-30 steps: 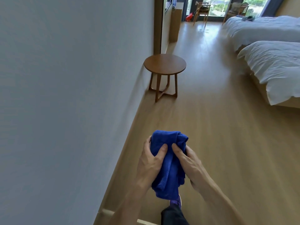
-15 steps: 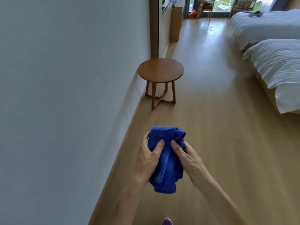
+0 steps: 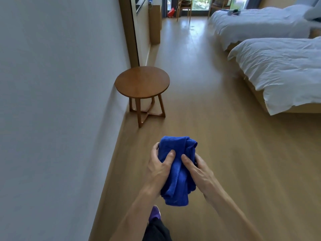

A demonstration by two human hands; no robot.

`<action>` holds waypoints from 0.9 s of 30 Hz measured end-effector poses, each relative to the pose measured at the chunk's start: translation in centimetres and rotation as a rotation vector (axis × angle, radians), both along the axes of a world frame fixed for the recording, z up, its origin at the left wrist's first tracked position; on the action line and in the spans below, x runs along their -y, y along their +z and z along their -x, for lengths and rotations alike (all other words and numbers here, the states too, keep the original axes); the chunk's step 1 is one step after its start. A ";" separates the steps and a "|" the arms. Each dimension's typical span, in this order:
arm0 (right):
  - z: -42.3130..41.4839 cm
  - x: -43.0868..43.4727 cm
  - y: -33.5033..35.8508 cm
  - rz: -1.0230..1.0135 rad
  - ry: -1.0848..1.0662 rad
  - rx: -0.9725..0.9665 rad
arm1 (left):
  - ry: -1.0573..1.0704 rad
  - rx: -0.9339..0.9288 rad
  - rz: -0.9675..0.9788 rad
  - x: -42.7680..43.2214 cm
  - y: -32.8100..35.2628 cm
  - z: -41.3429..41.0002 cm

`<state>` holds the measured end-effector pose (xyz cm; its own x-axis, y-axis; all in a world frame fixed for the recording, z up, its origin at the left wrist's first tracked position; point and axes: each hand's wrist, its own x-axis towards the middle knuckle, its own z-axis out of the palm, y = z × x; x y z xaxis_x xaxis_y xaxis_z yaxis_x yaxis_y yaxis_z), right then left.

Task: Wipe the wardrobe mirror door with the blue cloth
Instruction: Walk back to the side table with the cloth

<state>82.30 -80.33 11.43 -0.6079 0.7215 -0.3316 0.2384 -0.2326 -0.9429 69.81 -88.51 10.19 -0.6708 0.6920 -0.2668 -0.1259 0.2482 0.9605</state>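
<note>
Beside the wall (image 3: pixel 60 101), left hand (image 3: pixel 159 168) and right hand (image 3: pixel 198 169) both clutch the bunched blue cloth (image 3: pixel 177 171). The wardrobe mirror door (image 3: pixel 129 32) stands ahead-left, beyond a round side table (image 3: pixel 142 82), nearer the left hand.

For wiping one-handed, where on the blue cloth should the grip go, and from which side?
Probably the bunched upper half of the cloth, from the right, where the right hand pinches it; the left hand grips the other side, and the lower end hangs loose.
</note>
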 end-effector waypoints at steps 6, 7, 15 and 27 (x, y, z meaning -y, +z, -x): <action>6.1 -6.5 0.2 0.016 -0.048 0.012 | -0.053 0.022 0.008 -7.7 -0.2 6.4; 7.1 -7.5 0.2 0.018 -0.061 0.013 | -0.062 0.027 0.008 -8.9 -0.1 7.4; 12.5 -15.2 -0.4 0.030 -0.064 0.009 | -0.081 0.004 0.061 -16.3 -0.6 13.1; 18.6 -34.0 -0.7 0.060 0.057 -0.018 | 0.024 -0.009 0.099 -33.7 -0.4 18.1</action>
<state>63.67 -46.28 10.71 -0.6536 0.6644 -0.3623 0.2364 -0.2755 -0.9318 51.72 -54.84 9.74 -0.6895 0.6463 -0.3269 -0.1246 0.3388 0.9326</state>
